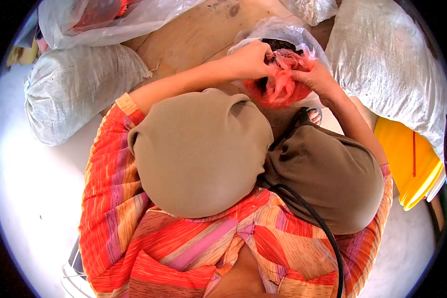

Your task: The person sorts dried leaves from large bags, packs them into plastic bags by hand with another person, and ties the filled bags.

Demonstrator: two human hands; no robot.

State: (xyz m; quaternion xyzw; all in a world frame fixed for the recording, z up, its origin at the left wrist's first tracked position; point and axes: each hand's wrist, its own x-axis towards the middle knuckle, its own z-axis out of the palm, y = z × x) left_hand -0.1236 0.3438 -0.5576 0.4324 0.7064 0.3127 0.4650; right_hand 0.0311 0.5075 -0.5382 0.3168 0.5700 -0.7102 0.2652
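Note:
Beyond my knees, my left hand (252, 59) and my right hand (319, 79) are both at a crumpled red plastic bag (285, 82). The hand on the left side of the view has its fingers bent at the bag's upper left edge. On the other side, a thumb and fingers pinch the bag's right edge. Dark material (278, 45) shows at the bag's opening, its kind unclear. A clear plastic bag (308, 37) surrounds the red one from behind.
A white woven sack (79, 89) lies at the left and a larger one (382, 64) at the right. Clear plastic holding red items (99, 20) is at the upper left. Yellow material (407, 159) lies below the right sack. A black cable (318, 218) crosses my lap.

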